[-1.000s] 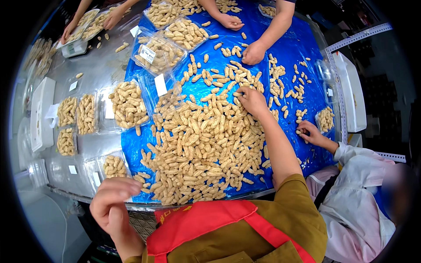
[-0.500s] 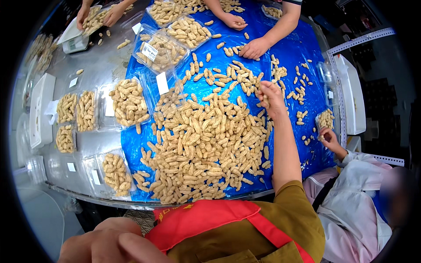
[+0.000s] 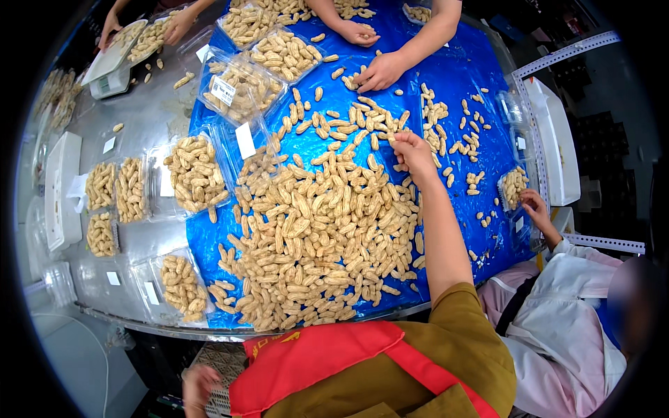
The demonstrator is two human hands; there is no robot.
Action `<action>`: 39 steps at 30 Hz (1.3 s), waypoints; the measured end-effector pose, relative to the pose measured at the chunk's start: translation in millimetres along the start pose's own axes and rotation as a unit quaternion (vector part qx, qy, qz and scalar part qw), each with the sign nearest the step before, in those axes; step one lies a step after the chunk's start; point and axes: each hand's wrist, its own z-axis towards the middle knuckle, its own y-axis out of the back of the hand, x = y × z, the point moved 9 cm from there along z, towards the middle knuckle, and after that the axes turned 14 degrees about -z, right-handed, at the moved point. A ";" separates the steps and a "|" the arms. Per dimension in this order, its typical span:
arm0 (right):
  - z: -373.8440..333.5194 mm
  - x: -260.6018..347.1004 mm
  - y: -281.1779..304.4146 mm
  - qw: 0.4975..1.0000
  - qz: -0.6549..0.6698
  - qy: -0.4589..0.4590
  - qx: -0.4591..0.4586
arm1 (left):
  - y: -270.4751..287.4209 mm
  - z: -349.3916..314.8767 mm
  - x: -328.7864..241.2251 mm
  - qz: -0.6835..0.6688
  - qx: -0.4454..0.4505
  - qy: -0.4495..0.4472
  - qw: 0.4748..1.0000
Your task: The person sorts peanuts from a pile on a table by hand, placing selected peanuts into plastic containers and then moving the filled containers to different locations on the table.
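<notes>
My right hand (image 3: 414, 156) reaches over the far right edge of a big heap of unshelled peanuts (image 3: 313, 230) on a blue plastic sheet (image 3: 481, 230). Its thumb and fingers are pinched together on a peanut, mostly covered by the fingers. Low on the left, off the table edge, my left hand (image 3: 199, 383) is smeared, so its fingers cannot be made out. Left of the heap, an open clear plastic box (image 3: 197, 172) holds peanuts. Nearer the front edge sits another box of peanuts (image 3: 182, 287).
Across the table a co-worker's hand (image 3: 380, 72) touches peanuts. At the far left, another person's hands are at a white scale (image 3: 109, 78). On the right, a person's hand (image 3: 535, 207) is beside a peanut box (image 3: 514, 187). White bins (image 3: 64, 191) stand at both sides.
My right hand has shifted slightly left, its fingers closed. My left hand has drawn back and looks smaller. The right-hand person's hand has moved away from the peanuts toward the table edge.
</notes>
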 end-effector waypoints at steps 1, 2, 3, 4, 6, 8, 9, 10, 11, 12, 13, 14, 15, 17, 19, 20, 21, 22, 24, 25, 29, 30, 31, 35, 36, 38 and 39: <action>-4.9 -7.2 -6.1 0.984 0.158 -0.060 0.054 | 27.1 -5.7 35.5 0.088 -0.065 0.107 0.988; -6.6 -4.0 -7.5 0.959 0.268 -0.024 0.084 | 46.9 -5.6 64.6 0.183 -0.098 0.167 0.964; -11.0 15.7 -27.8 0.938 0.316 -0.002 0.143 | 51.6 -28.8 102.5 0.216 -0.128 0.183 0.950; -19.7 28.5 -34.7 0.912 0.369 0.011 0.181 | 42.7 -30.3 111.2 0.254 -0.135 0.170 0.943; -34.8 45.0 -31.7 0.892 0.414 0.010 0.179 | 7.7 -14.0 84.0 0.321 -0.126 0.091 0.934; -28.8 35.8 -21.9 0.925 0.331 0.055 0.177 | -32.0 12.1 47.0 0.382 -0.097 0.008 0.919; -23.4 37.5 -24.3 0.935 0.291 0.078 0.189 | -50.0 12.0 37.0 0.404 -0.091 -0.023 0.910; -32.3 56.8 -29.3 0.956 0.244 0.055 0.152 | -65.5 24.0 31.5 0.429 -0.073 -0.054 0.899; -34.5 66.4 -38.5 0.976 0.172 0.031 0.133 | -77.1 27.6 29.9 0.447 -0.062 -0.073 0.890; -33.4 79.8 -47.8 0.989 0.040 0.065 0.130 | -86.6 29.6 31.4 0.464 -0.050 -0.086 0.880; -31.8 90.3 -57.0 0.983 -0.092 0.100 0.124 | -93.5 32.3 32.6 0.480 -0.040 -0.096 0.871; -29.9 93.9 -68.6 0.954 -0.216 0.179 0.101 | -98.3 34.1 34.0 0.495 -0.033 -0.102 0.862; -33.1 102.5 -82.4 0.904 -0.334 0.255 0.074 | -101.8 36.5 35.7 0.510 -0.027 -0.105 0.853; -28.7 98.0 -90.1 0.886 -0.399 0.225 0.069 | -106.3 41.2 39.4 0.534 -0.018 -0.107 0.838; -15.9 94.2 -79.1 0.896 -0.408 0.175 0.027 | -109.7 47.9 41.8 0.559 -0.007 -0.104 0.822; -1.1 80.6 -66.7 0.905 -0.374 0.200 -0.040 | -110.7 50.5 43.9 0.572 -0.003 -0.101 0.814; 2.2 75.0 -58.8 0.921 -0.349 0.169 -0.035 | -110.8 51.7 47.3 0.578 -0.001 -0.099 0.810; 3.7 69.4 -51.2 0.936 -0.323 0.137 -0.030 | -109.5 52.1 51.2 0.586 0.000 -0.095 0.805; 0.1 67.1 -37.8 0.942 -0.306 0.128 -0.052 | -109.6 55.2 53.7 0.604 0.002 -0.091 0.792; -1.9 65.6 -38.9 0.941 -0.315 0.119 -0.035 | -109.9 56.6 55.6 0.613 0.004 -0.088 0.785; -9.0 72.9 -56.6 0.922 -0.329 0.202 -0.015 | -112.6 61.0 58.9 0.644 0.015 -0.081 0.760; -10.4 75.6 -65.8 0.895 -0.376 0.237 -0.033 | -113.8 62.7 59.3 0.653 0.021 -0.079 0.753; -16.6 84.8 -77.8 0.865 -0.420 0.271 -0.047 | -114.0 62.1 59.0 0.659 0.023 -0.077 0.748; 5.4 70.9 -79.7 0.906 -0.386 0.174 -0.008 | -118.2 60.9 56.8 0.682 0.028 -0.079 0.727; 2.2 69.9 -75.9 0.926 -0.344 0.152 0.012 | -119.3 61.2 58.1 0.687 0.032 -0.077 0.722; -3.7 66.4 -73.0 0.958 -0.255 0.110 0.068 | -121.2 61.9 56.6 0.696 0.039 -0.076 0.713; -5.2 63.1 -72.7 0.969 -0.209 0.088 0.096 | -122.2 63.4 55.0 0.702 0.044 -0.077 0.707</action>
